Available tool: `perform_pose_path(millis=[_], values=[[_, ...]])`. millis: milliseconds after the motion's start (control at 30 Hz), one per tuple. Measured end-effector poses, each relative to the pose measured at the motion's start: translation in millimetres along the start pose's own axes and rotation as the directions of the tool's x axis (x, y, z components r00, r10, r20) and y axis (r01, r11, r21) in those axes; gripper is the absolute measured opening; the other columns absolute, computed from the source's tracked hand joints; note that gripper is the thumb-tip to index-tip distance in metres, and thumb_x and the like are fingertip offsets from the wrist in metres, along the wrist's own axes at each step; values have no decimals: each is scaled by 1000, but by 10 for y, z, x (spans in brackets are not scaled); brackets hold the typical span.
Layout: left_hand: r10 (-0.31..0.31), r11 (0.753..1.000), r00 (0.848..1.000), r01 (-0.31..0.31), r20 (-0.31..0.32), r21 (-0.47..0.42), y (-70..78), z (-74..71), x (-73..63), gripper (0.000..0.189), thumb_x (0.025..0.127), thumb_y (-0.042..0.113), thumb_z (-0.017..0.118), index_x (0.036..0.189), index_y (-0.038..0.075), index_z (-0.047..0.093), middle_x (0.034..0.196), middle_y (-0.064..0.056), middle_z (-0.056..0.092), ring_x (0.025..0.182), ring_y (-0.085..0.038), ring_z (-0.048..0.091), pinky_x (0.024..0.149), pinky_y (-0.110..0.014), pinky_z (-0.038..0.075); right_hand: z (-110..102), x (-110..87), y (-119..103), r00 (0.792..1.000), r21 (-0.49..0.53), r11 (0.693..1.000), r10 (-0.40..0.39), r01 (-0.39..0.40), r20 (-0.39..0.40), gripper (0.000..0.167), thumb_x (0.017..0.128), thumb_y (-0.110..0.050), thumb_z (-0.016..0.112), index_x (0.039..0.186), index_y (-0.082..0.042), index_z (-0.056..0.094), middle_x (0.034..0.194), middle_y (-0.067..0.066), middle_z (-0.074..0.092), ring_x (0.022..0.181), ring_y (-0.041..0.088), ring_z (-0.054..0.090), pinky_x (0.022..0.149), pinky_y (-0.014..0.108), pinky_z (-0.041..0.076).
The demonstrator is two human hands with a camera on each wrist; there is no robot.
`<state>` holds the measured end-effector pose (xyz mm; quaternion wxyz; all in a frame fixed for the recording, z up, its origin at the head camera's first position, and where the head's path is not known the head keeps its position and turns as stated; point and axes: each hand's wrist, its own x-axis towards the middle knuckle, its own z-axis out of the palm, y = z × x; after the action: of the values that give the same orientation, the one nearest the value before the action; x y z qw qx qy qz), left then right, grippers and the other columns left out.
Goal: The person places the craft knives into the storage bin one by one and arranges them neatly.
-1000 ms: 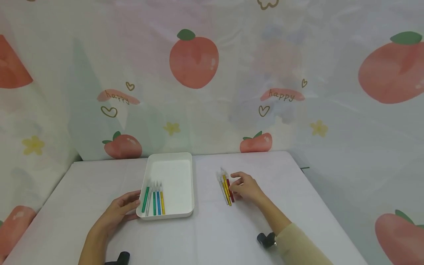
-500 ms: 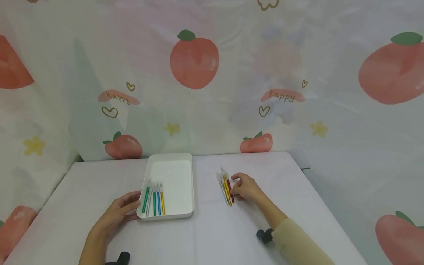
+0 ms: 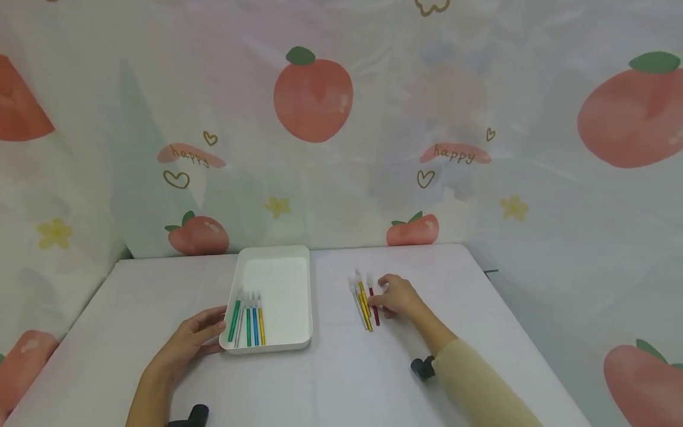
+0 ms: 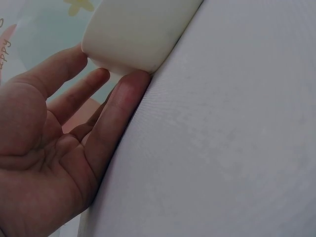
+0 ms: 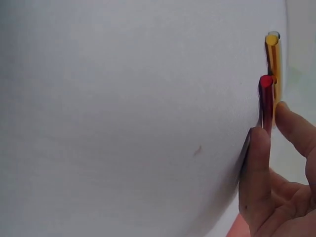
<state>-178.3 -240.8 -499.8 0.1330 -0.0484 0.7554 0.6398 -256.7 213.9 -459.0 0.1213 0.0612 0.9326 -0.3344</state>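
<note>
Left hand (image 3: 184,339): its spread fingers touch the left side of the tray (image 3: 285,296).
Red pen (image 3: 377,318): right of the tray, long axis pointing almost straight away from us.
Right hand (image 3: 400,296): nearer to this pen; fingers narrow about it, we cannot tell if pinching.

The word "happy" reads twice in lowercase on the far printed backdrop (image 3: 347,178), once on a left pink band (image 3: 171,153) and once on a right pink band (image 3: 481,155), while the left wrist view catches only its ending, "appy".
</note>
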Motion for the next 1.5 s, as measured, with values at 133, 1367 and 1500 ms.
perform_pose_path(millis=[133, 1367, 1500], values=[[3, 1000, 1000, -3, 7, -5, -2, -9, 2, 65, 95, 33, 68, 151, 10, 41, 147, -18, 46, 115, -25, 64, 87, -36, 59, 6, 55, -49, 1000, -6, 1000, 3, -3, 18, 61, 82, -20, 83, 134, -6, 54, 81, 9, 64, 55, 17, 60, 50, 24, 51], [3, 1000, 1000, -3, -8, 1, 4, 9, -2, 66, 94, 34, 69, 150, 10, 43, 146, -19, 47, 112, -24, 65, 86, -37, 60, 108, -202, -342, 959, 367, 900, -277, 234, 68, 58, 85, 0, 64, 140, -9, 52, 96, 10, 58, 70, 19, 59, 59, 37, 60], [14, 1000, 1000, -14, 1, 8, 8, 7, -14, 67, 95, 35, 68, 151, 8, 41, 147, -21, 46, 113, -24, 65, 86, -37, 60, 141, -250, -427, 949, 388, 888, -302, 246, 90, 58, 86, 0, 63, 142, -9, 50, 98, 12, 59, 70, 22, 61, 61, 38, 61]])
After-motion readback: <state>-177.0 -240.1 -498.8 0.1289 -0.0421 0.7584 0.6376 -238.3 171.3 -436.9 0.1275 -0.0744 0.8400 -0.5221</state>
